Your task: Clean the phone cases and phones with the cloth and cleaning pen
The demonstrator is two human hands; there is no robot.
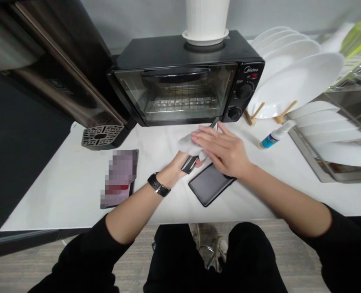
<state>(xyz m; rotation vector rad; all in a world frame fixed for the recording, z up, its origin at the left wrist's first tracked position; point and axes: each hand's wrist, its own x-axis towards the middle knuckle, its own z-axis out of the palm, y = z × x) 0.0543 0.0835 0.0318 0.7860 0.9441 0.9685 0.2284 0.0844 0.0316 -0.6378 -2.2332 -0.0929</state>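
Note:
My left hand (179, 162) grips a slim dark device (190, 163) by its lower end. It is seen almost edge-on and looks like a phone; its upper end reaches toward the oven's front. A white cloth or tissue (185, 144) is bunched over its middle and hides most of my left fingers. From the right, my right hand (227, 152) presses the cloth against the device, fingers closed together and its thumb hidden. Just below lies a second dark-screened device (209, 185), flat on the white counter (165, 207), its top corner under my right hand.
Behind my hands stands a black toaster oven (180, 53) bearing a white pot (207, 20). A tablet (119, 179) and a drink machine (102, 136) are at left. To the right are a spray bottle (274, 136), racked white plates (302, 73) and a metal dish rack (324, 173).

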